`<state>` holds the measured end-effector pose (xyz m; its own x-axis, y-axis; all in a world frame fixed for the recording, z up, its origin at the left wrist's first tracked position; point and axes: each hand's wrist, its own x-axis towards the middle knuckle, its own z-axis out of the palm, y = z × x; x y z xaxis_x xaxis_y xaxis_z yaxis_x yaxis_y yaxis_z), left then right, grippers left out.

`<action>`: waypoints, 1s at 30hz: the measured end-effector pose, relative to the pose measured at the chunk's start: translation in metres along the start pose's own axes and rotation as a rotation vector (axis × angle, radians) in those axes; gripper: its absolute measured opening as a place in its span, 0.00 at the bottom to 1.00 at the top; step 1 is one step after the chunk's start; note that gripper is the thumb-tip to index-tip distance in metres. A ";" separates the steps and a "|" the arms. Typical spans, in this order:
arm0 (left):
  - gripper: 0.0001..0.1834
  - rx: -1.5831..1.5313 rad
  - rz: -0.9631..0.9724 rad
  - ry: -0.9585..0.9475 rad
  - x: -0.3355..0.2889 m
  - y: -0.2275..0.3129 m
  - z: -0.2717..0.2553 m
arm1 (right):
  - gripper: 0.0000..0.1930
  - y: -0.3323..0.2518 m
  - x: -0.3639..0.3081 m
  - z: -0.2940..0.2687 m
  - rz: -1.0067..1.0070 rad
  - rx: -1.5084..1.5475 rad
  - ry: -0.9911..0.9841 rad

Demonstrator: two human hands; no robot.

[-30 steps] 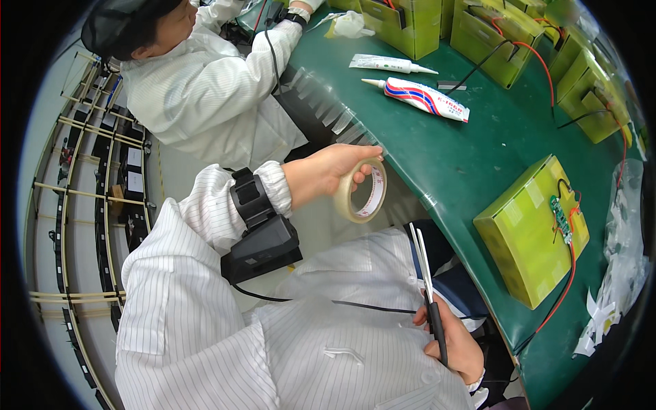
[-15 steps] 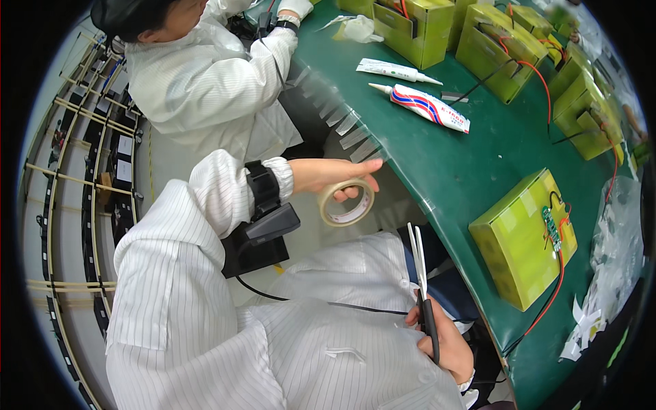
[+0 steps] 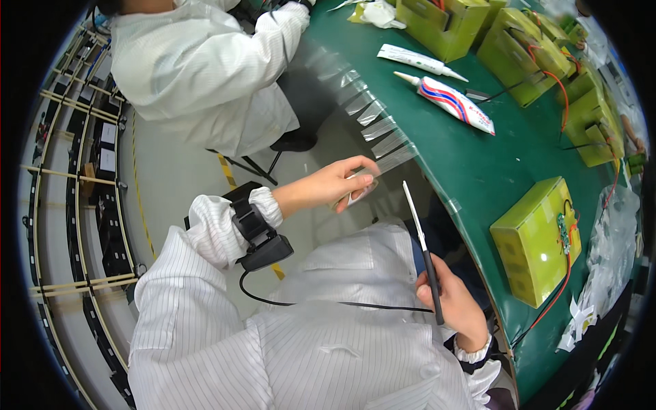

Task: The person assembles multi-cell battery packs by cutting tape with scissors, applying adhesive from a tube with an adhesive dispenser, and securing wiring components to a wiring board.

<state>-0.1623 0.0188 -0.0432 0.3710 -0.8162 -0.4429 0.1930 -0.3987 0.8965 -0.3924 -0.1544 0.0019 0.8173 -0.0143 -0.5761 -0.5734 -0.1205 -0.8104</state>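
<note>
My left hand (image 3: 322,185) is closed around a roll of clear tape (image 3: 361,195), which is partly hidden by the fingers. From the roll a clear tape strip (image 3: 396,159) runs up to the edge of the green table. Along that same edge hang several short cut tape pieces (image 3: 372,113), side by side. My right hand (image 3: 459,298) grips the black handles of a pair of scissors (image 3: 418,222) over my lap. The blades point up toward the table edge and are seen nearly edge-on.
On the green table (image 3: 451,164) lie two white glue tubes (image 3: 454,104). A yellow-green wrapped battery pack (image 3: 529,242) with a circuit board and wires sits at right; several more stand behind. Crumpled clear plastic (image 3: 608,239) lies beyond. A co-worker's white sleeve (image 3: 225,75) is at upper left.
The tape roll has turned in my left hand, and a strip now stretches from it to the table edge. The scissors have turned, their blades looking closer together. The view has shifted slightly.
</note>
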 end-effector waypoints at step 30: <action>0.15 -0.142 -0.338 0.013 -0.058 0.006 0.005 | 0.40 0.036 0.000 0.009 -0.171 0.139 -0.190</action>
<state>-0.1873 0.0617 -0.0126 0.2763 -0.6421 -0.7151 0.4306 -0.5825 0.6894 -0.4137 -0.1494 -0.0281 0.8849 0.1824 -0.4285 -0.4409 0.0319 -0.8970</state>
